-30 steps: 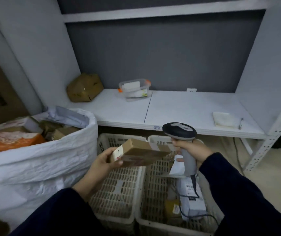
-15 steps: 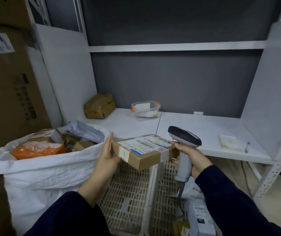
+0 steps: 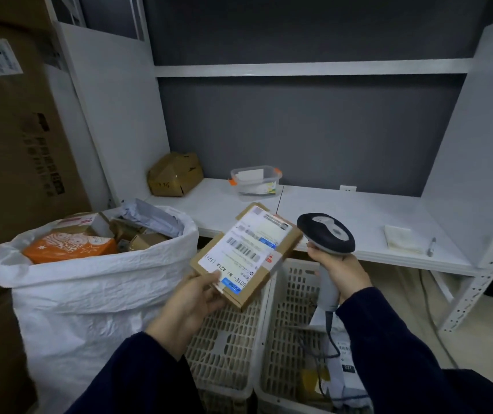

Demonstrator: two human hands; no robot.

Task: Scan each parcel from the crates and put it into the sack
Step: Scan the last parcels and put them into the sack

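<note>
Our left grip (image 3: pixel 191 303) pinches the small brown cardboard parcel (image 3: pixel 248 252) by its near corner; it looks light and stiff. Our right grip (image 3: pixel 340 270) clasps the grey handheld scanner (image 3: pixel 325 234).

The label on the parcel (image 3: pixel 246 253) has blurred small print that cannot be read. The left hand (image 3: pixel 193 300) shows only its thumb; its fingers lie hidden beneath the parcel. The right hand (image 3: pixel 340 268) covers the middle of the scanner (image 3: pixel 325 234) handle, and the scan window faces away. The bottom edge cuts off the left crate (image 3: pixel 224 339) and the right crate (image 3: pixel 287 324). The right sleeve (image 3: pixel 403 339) partly hides the right crate's contents.
</note>
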